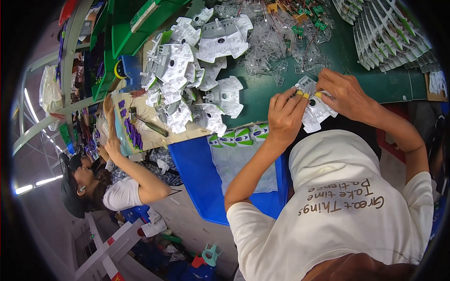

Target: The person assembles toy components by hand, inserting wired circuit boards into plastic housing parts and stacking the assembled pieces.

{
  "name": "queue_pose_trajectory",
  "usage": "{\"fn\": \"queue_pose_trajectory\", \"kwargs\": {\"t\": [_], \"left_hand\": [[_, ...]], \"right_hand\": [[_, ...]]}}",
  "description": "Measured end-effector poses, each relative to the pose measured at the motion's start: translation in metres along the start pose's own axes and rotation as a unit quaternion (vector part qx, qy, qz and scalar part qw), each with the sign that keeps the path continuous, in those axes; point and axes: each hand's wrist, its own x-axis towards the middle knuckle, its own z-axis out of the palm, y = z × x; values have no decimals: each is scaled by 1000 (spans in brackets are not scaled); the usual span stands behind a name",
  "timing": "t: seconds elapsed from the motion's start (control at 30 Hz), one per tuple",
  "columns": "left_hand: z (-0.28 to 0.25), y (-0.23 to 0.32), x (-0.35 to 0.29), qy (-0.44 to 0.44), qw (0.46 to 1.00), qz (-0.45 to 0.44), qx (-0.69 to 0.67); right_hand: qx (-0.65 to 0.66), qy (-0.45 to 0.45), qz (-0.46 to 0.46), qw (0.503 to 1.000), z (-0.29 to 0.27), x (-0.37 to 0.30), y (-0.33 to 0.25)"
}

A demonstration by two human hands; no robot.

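Note:
At the table's front edge, close to my body, I have a white molded plastic shell [318,112] with a dark round spot on it. My left hand [285,114] is closed on its left side, fingers bent over the top. My right hand [346,93] pinches at its upper right side. Yellow covers wrap some of my fingertips. Whatever small piece may be between the fingertips is hidden. Just beyond my hands lies a heap of clear plastic pieces [267,47], with small green circuit boards [321,24] and thin wires among them.
Many similar white shells [176,65] are piled to the left. Stacked curved shells [389,35] stand at the far right. A blue bin [197,180] below the table edge holds green-and-white parts [243,136]. A co-worker [126,182] works at the left, near a screwdriver [154,128] and purple pieces [133,135].

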Motion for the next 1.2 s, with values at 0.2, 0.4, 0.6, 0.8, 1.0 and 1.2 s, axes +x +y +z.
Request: {"fn": "queue_pose_trajectory", "kwargs": {"t": [0.2, 0.4, 0.6, 0.8, 1.0, 1.2], "left_hand": [[20, 4, -7, 121, 979, -105, -123], [9, -1, 6, 11, 983, -78, -166], [3, 1, 5, -52, 988, -74, -127], [6, 1, 5, -36, 984, -90, -152], [8, -6, 7, -29, 977, -92, -190], [4, -10, 7, -59, 964, -122, -230]], "right_hand": [[4, -11, -28, 1000, -11, -13, -7], [-10, -20, -39, 999, -14, -17, -6], [354, -50, 50, 933, -31, -22, -10], [51, 98, -95, 989, 6, -43, -25], [-8, 85, -93, 992, 18, -47, -29], [73, 207, 15, 975, 9, -59, -14]]}}
